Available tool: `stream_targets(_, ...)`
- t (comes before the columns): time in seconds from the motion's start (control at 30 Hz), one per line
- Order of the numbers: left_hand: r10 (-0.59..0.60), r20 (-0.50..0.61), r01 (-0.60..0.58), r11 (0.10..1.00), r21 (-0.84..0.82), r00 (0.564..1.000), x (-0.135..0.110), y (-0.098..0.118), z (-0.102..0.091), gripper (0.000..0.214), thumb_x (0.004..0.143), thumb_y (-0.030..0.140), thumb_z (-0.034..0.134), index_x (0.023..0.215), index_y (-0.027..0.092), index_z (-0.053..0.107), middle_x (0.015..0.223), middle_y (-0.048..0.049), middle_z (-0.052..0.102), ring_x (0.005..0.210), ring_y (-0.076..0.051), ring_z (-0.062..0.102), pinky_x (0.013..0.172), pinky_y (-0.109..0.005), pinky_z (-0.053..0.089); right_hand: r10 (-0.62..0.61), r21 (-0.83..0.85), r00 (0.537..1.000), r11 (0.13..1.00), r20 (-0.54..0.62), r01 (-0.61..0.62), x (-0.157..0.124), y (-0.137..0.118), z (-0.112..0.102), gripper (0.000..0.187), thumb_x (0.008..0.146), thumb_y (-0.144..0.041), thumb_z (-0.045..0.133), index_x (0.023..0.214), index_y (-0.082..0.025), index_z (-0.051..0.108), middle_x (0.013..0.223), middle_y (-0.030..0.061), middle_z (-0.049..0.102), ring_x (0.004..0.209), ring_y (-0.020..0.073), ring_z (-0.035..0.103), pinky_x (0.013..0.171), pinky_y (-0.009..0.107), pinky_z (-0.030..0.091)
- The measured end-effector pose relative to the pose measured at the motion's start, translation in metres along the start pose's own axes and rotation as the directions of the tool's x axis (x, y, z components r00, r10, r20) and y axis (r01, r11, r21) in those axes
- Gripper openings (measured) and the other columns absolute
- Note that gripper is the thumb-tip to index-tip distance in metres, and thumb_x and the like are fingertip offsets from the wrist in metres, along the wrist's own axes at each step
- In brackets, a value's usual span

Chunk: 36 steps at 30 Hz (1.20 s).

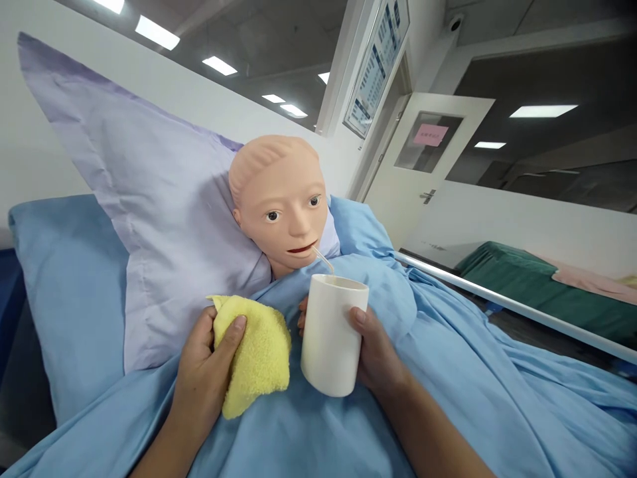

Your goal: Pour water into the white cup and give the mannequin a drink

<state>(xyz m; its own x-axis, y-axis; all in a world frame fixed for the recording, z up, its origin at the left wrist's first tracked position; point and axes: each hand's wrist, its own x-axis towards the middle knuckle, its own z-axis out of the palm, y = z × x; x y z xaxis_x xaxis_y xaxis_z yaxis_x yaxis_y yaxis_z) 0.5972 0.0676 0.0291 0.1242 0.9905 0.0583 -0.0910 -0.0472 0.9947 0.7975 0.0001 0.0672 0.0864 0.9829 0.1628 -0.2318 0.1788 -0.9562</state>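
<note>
A yellow towel [261,352] hangs from my left hand [209,355], its thumb pressed over the front of the cloth. Around a white cup [331,338] my right hand [375,345] is closed, thumb on the near right side and fingertips showing at the left. The cup is nearly upright above the blue cover. From its rim a thin, clear straw [323,259] slants up to the corner of the open mouth of a manikin [279,192]. What the cup contains is hidden. The towel is left of the cup, apart from it.
Behind the manikin's head leans a pale lilac pillow [169,219]. A blue quilt [472,392] covers the manikin up to the neck. The bed's white side rail [517,305] runs along the right. Beyond stand a green-covered bed [507,275] and a white door [398,192].
</note>
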Motion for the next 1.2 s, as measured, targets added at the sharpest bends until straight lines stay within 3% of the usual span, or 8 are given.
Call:
stream_targets(0.2, 0.012, 0.027, -0.012, 1.0, -0.017, 1.0, 0.002, -0.003, -0.001, 0.044, 0.076, 0.062, 0.065, 0.093, 0.022, 0.059, 0.074, 0.0011, 0.057, 0.064, -0.015, 0.051, 0.051, -0.022, 0.044, -0.005, -0.135, 0.999, 0.991, 0.036, 0.01, 0.0, -0.016, -0.018, 0.065, 0.073, -0.066, 0.068, 0.113, -0.016, 0.066, 0.108, 0.0149, 0.067, 0.092, 0.0295, 0.066, 0.074, 0.04, 0.057)
stream_targets(0.37, -0.005, 0.002, 0.005, 1.0, -0.013, 1.0, -0.001, 0.003, 0.0, 0.046, 0.074, 0.064, 0.065, 0.089, 0.021, 0.059, 0.07, 0.0016, 0.055, 0.062, -0.015, 0.049, 0.048, -0.022, 0.042, -0.009, -0.122, 1.0, 0.993, 0.003, 0.009, -0.001, -0.019, -0.031, 0.066, 0.078, -0.071, 0.059, 0.112, -0.015, 0.066, 0.105, 0.0146, 0.067, 0.089, 0.0274, 0.065, 0.071, 0.037, 0.057)
stream_targets(0.73, -0.005, 0.02, 0.005, 1.0, 0.007, 1.0, 0.001, -0.001, -0.002, 0.047, 0.074, 0.065, 0.065, 0.093, 0.022, 0.059, 0.075, 0.0015, 0.056, 0.067, -0.016, 0.051, 0.053, -0.022, 0.044, -0.049, -0.16, 0.998, 0.986, 0.031, 0.053, -0.004, -0.014, -0.022, 0.064, 0.078, -0.07, 0.059, 0.111, -0.015, 0.063, 0.1, 0.0148, 0.067, 0.083, 0.0264, 0.064, 0.066, 0.036, 0.055)
stream_targets(1.2, -0.002, 0.018, 0.002, 1.0, -0.021, 1.0, 0.0, -0.003, -0.002, 0.048, 0.075, 0.063, 0.065, 0.097, 0.022, 0.059, 0.079, 0.0004, 0.058, 0.068, -0.016, 0.051, 0.054, -0.023, 0.045, -0.085, -0.171, 0.995, 0.982, -0.051, 0.076, -0.003, -0.016, -0.01, 0.065, 0.075, -0.068, 0.063, 0.111, -0.014, 0.065, 0.093, 0.0151, 0.069, 0.078, 0.0269, 0.065, 0.061, 0.036, 0.056)
